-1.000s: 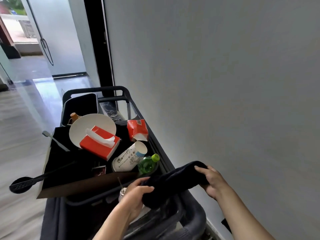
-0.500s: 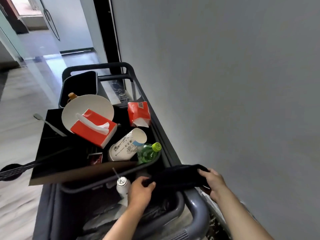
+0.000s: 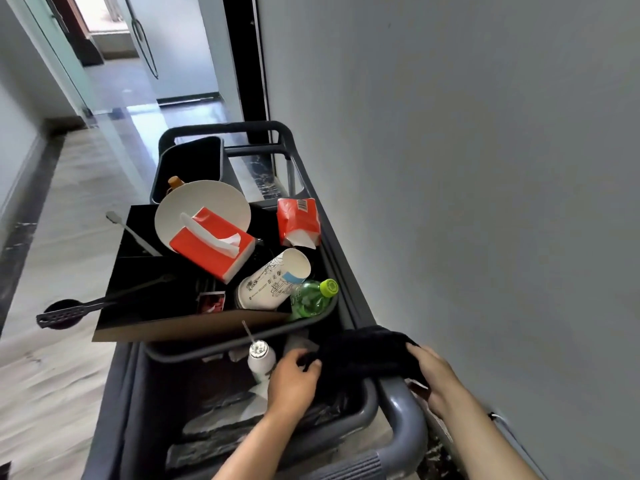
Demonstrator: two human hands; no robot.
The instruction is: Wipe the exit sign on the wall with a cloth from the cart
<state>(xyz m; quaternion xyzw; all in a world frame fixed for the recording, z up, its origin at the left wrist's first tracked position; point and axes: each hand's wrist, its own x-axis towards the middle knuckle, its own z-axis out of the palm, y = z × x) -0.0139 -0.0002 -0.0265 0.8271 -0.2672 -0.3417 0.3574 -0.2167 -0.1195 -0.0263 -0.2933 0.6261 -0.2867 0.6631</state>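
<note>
A dark cloth (image 3: 363, 351) stretches between both hands, low over the near right corner of the grey cart (image 3: 405, 420). My left hand (image 3: 292, 379) grips its left end beside a white spray bottle (image 3: 260, 358). My right hand (image 3: 433, 375) holds its right end just past the cart's handle, close to the grey wall (image 3: 485, 202). No exit sign is in view.
The cart's upper bin holds a white plate (image 3: 207, 199), two red tissue packs (image 3: 211, 244), a paper cup (image 3: 273, 282), a green bottle (image 3: 311, 299) and a black slotted spatula (image 3: 69, 311) sticking out left. A hallway floor (image 3: 52, 237) runs left toward glass doors.
The cloth has come down from above the cart's rim to lie low over the near corner, both hands still holding it. The camera has tilted so more of the cart shows.
</note>
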